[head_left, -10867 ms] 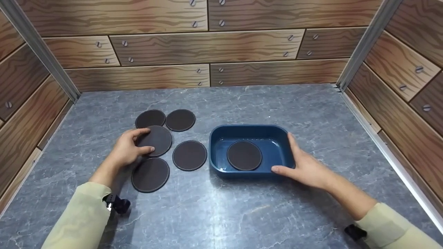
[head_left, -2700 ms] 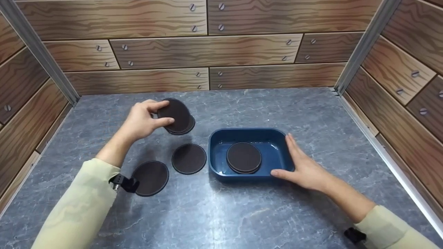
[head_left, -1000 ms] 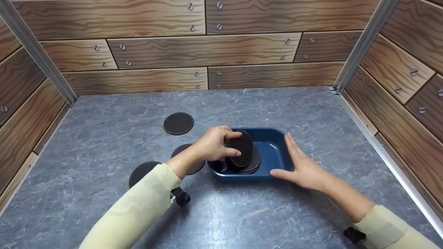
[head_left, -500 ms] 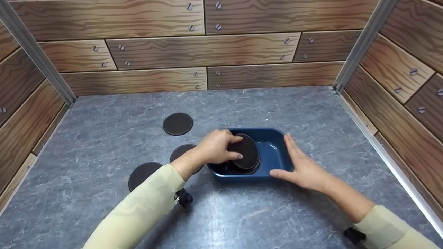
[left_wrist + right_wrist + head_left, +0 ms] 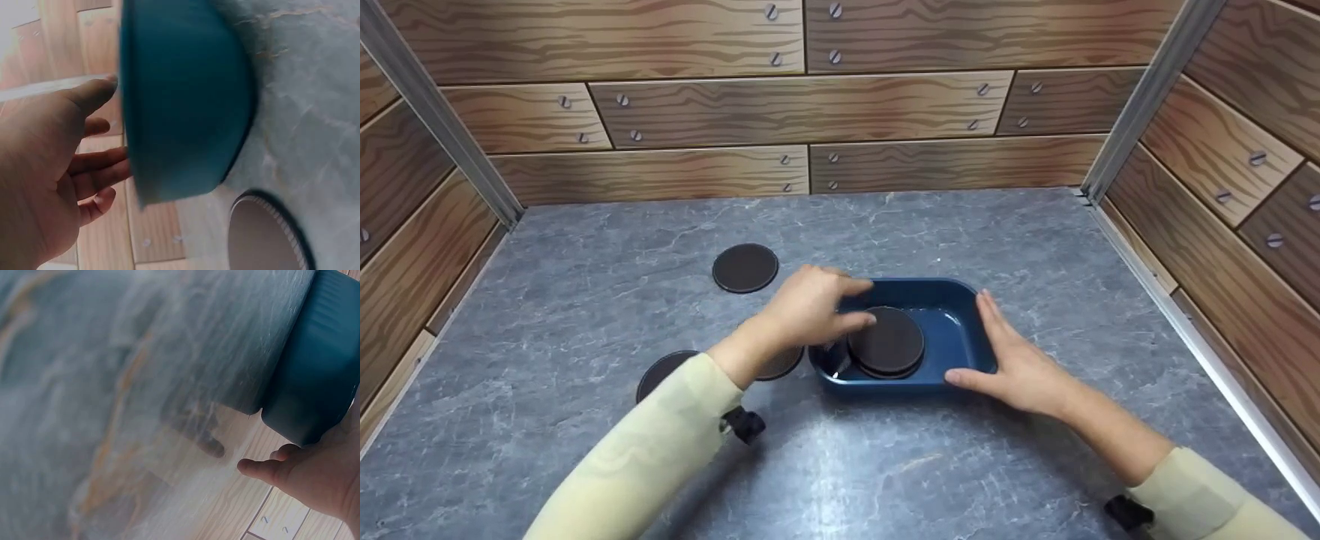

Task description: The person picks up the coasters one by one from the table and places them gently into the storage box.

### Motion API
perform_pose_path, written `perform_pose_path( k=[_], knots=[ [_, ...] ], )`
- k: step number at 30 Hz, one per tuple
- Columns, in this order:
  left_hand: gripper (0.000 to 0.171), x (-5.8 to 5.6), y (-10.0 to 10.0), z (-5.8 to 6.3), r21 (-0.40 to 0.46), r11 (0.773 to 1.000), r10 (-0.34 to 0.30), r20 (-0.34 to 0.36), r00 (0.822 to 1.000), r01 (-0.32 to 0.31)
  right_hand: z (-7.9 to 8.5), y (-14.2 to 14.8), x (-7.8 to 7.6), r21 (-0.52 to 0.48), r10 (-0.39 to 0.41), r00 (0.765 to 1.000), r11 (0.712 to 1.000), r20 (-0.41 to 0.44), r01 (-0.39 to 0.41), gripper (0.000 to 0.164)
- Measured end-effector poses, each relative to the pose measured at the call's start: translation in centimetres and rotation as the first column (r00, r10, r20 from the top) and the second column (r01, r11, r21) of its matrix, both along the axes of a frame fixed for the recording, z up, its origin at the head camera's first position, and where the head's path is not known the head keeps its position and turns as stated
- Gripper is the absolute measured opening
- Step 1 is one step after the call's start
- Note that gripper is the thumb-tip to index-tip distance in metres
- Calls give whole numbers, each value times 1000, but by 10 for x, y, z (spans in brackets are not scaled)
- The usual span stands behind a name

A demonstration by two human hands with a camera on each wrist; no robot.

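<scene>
Above the left part of a blue rectangular bin (image 5: 904, 384), my left hand (image 5: 810, 306) is spread with thumb and fingers apart, nothing between them. Beneath its thumb, a stack of round dark coasters (image 5: 887, 341) with stitched edges lies on the bin floor. In the left wrist view, the fingers of that hand (image 5: 53, 163) are at the bin's rim (image 5: 132, 112). My right hand (image 5: 1024, 367) rests against the bin's right end, straight fingers along the side and thumb at the front wall. The right wrist view shows the hand (image 5: 315, 481) beside the bin's outer wall (image 5: 315, 360).
Left of the bin, one coaster (image 5: 745, 268) lies farther back on the grey marbled table (image 5: 960, 480). Another coaster (image 5: 781, 364) and a third coaster (image 5: 664, 373) are partly covered by my left arm. Wood-patterned walls (image 5: 810, 109) enclose the back and sides.
My left hand carried a coaster from the back left into the bin, laid it on the stack and let go, drawing slightly back left. The right hand stayed at the bin.
</scene>
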State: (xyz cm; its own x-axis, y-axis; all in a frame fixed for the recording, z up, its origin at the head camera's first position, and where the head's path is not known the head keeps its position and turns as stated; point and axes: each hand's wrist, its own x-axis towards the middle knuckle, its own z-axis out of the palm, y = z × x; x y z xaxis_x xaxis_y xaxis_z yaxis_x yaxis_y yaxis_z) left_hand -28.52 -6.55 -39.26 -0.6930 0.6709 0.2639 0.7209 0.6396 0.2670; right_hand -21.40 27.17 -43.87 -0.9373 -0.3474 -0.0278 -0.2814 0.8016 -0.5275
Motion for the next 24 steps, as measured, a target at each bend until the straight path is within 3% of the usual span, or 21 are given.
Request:
perform_pose_path(
  k=[5,10,15,20,24],
  knots=[
    [52,-15,-30,8,191,977,86,60,994,-96,0,0,-1,-6,1,1000,1000,-1,-1,124],
    [51,-35,-68,4,368,899,197,145,969,-238,0,-1,0,-2,-1,1000,1000,7,1,124],
    [54,-54,-105,-7,433,814,304,249,920,-386,0,0,1,0,-2,1000,1000,8,2,125],
    [63,-65,-130,-18,450,740,334,400,854,-500,-1,0,1,-1,-7,1000,1000,6,7,125],
    [67,-74,-142,-29,440,709,346,464,816,-551,-1,-1,0,0,-6,1000,1000,0,6,125]
  ],
)
